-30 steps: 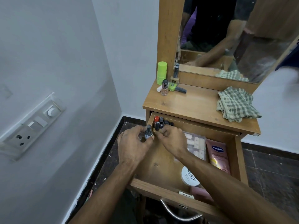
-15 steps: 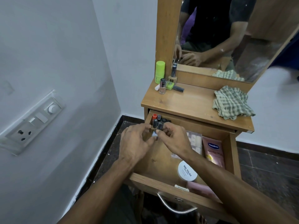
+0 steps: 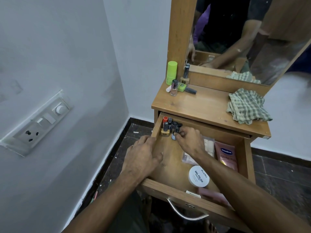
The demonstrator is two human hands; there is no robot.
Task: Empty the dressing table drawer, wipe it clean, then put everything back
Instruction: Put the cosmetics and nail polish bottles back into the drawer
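right hand (image 3: 190, 142) has fingertips pinched on an upright blue nail polish bottle (image 3: 173, 134) beside the cluster in the drawer's (image 3: 247, 158) back-left corner, long axis vertical; left hand (image 3: 143, 158), fingers loosely curled and empty, rests on the left wall.

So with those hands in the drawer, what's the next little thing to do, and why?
Probably let go of the small bottle and reach for another from the tabletop cluster. The right hand is standing it beside the bottles in the drawer's back-left corner, while the left hand rests on the drawer's side.
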